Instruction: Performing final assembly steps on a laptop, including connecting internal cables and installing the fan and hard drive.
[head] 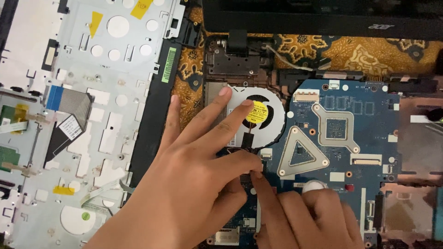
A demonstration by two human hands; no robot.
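**Fingers on the fan cable at the board's left edge**

Nearest to us, our left hand (194,184) spreads wide over the lower left part of the blue motherboard (341,152). Its fingers are open and splayed: the index and middle fingertips rest on the silver housing of the cooling fan (256,115), the index ending beside the yellow hub sticker (256,112), while the thumb bends in toward the thin black fan cable (247,143). Our right hand (304,216) comes up from the bottom edge with the other fingers curled shut and only the index finger (263,189) extended, its tip meeting the left thumb where the cable reaches the board. Whether either finger actually pinches the cable we cannot tell; the contact spot is covered.

That cable runs with its long axis roughly top to bottom, from the fan hub down to the board's left edge, passing under our left fingers. The fan sits at the board's upper left corner, just below a black hinge bracket (233,57). A triangular metal bracket (302,154) lies just right of the fan. Well to the left lies the detached silver keyboard cover (92,115), on a patterned cloth (369,53).
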